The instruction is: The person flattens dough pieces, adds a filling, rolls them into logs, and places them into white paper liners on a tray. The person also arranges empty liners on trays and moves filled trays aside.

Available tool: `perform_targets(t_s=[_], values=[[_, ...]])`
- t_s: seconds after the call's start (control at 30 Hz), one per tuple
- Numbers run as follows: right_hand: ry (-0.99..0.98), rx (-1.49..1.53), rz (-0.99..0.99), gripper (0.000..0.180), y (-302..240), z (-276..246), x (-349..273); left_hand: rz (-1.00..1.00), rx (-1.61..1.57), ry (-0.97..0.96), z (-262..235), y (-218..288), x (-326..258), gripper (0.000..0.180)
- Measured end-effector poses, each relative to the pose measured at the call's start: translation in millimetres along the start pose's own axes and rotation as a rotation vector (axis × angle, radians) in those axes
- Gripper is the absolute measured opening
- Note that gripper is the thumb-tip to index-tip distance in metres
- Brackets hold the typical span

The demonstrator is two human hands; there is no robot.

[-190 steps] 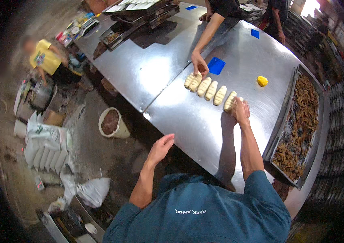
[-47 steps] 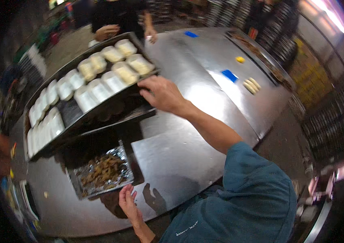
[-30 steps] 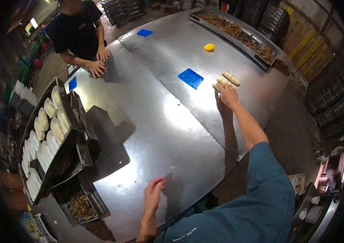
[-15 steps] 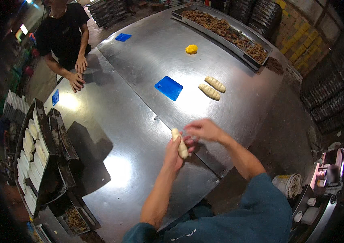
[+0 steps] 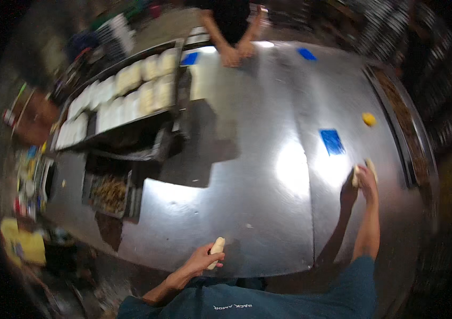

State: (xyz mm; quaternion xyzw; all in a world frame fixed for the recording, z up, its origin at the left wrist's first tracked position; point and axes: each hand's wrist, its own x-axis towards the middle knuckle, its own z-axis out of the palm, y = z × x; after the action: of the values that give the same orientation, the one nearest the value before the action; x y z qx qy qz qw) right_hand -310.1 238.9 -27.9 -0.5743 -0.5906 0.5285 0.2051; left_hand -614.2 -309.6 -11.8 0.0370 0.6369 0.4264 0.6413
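Low over the near edge of the metal table, my left hand is closed around a pale ridged dough roll. My right arm reaches out to the right, and my right hand has its fingers on a second dough roll at the table surface. Another dough roll lies just beside that hand, partly hidden by it. Motion blurs the picture somewhat. Beyond the right hand lies a blue flat scraper.
A dark tray with rows of pale dough pieces stands raised at the left. Below it is a small tray of brown filling. A yellow lump sits near a long metal tray. Across the table stands a person, hands at its edge.
My view has swung left. My left hand has drawn back toward my body with its dough roll. The right hand has left it and reached the dough rolls on the table.
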Motion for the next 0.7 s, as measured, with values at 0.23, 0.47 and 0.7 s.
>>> perform_targets(t_s=[0.23, 0.47, 0.7], values=[[-0.513, 0.490, -0.120, 0.052, -79.7, 192.2, -173.9, 0.107, -0.278, 0.032, -65.3, -13.8, -39.0, 0.049], [-0.716, 0.257, -0.524, 0.054, -264.2, 410.3, -298.1, 0.218, -0.202, -0.053, -212.6, -35.5, -85.7, 0.048], [-0.205, -0.476, -1.024, 0.048, -412.1, 602.3, -255.2, 0.389, -0.405, 0.119, -335.6, -70.0, -164.1, 0.033]])
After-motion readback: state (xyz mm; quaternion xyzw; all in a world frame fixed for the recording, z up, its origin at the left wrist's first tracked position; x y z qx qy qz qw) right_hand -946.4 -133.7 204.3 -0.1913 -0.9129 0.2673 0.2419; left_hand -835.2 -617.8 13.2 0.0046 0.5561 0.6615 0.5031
